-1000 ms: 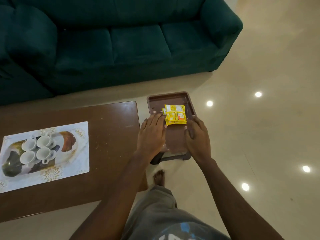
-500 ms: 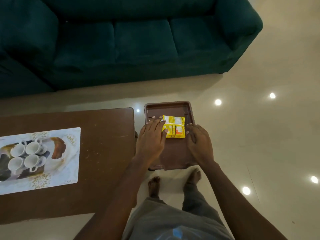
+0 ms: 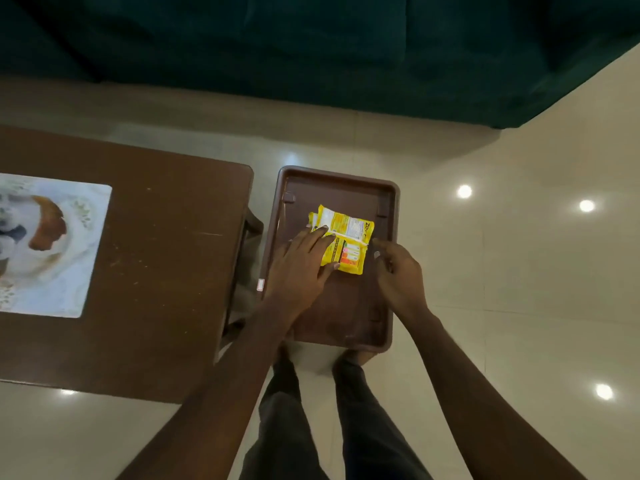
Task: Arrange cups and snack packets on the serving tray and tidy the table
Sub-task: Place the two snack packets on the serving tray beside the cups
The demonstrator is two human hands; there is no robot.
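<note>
A brown plastic tray sits just right of the wooden table, above my feet. Two or three yellow snack packets lie stacked in its middle. My left hand rests on the stack's left side, fingers flat on top and thumb at its near edge. At the stack's right edge is my right hand, fingers loosely curled, with the fingertips just touching the packets. The cups are outside the view.
The dark wooden table fills the left, with a white patterned mat or tray at its left end. A dark green sofa runs across the top. Glossy cream floor lies to the right.
The view has tilted down and shifted right, so the cups have left the frame. My left hand has slid further onto the packets; my right hand has curled in at their right edge.
</note>
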